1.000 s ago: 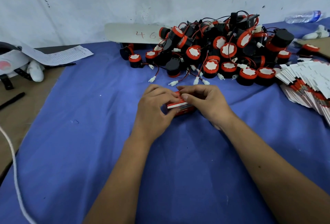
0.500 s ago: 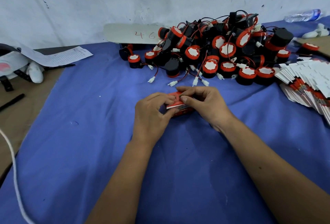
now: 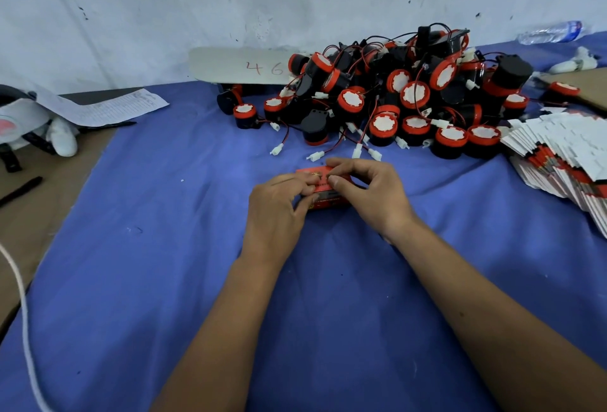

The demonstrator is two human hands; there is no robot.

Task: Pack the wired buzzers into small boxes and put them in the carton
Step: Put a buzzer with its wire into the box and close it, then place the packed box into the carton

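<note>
My forearms run up from the near edge over the blue cloth (image 3: pixel 170 280), and both hands meet on the small red box (image 3: pixel 323 193) that sits on the cloth in front of me. Over the last second the white flap that showed between my fingers has gone out of sight and the box now shows only red on top, so I judge the lid is tucked shut and this box is nearly ready for the carton, which I cannot see from here. My left hand (image 3: pixel 279 208) grips the box's left end, fingers laid over the top and thumb curled against the near face. My right hand (image 3: pixel 371 194) arches over the right end, thumb and forefinger pinching at the top edge. Beyond the box lies the pile of buzzers (image 3: pixel 387 96), wires and white plugs trailing toward me, untouched. To the far right fans a stack of flat boxes (image 3: pixel 565 152).
</note>
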